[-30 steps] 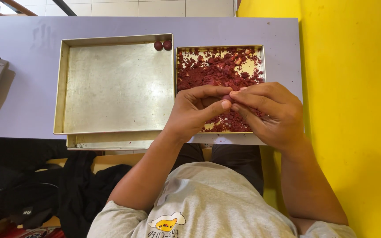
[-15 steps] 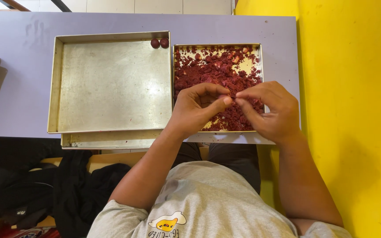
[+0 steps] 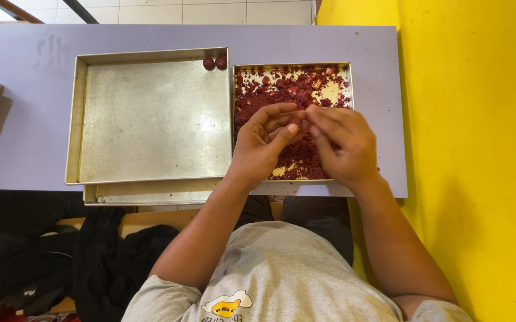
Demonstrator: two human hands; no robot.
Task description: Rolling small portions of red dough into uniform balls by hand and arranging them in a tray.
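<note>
Nearest: grey shirt with a printed emblem (image 3: pixel 227 303); dark cloth or bags (image 3: pixel 49 262) lower left.

Left hand (image 3: pixel 262 146) and right hand (image 3: pixel 343 143): fingertips meet over the near half of the small tray, pinching a small dark red lump (image 3: pixel 297 123) between them, mostly hidden by the fingers.

Small metal tray (image 3: pixel 351 83): on the grey table (image 3: pixel 25 59), filled with dark red crumbs (image 3: pixel 276 89), bare patches showing.

Large metal tray (image 3: pixel 150 119): just left of it, touching, stacked on another tray (image 3: pixel 150 194). Two dark red balls (image 3: pixel 215 62) sit in its far right corner.

Yellow wall (image 3: pixel 479 149) at right.
</note>
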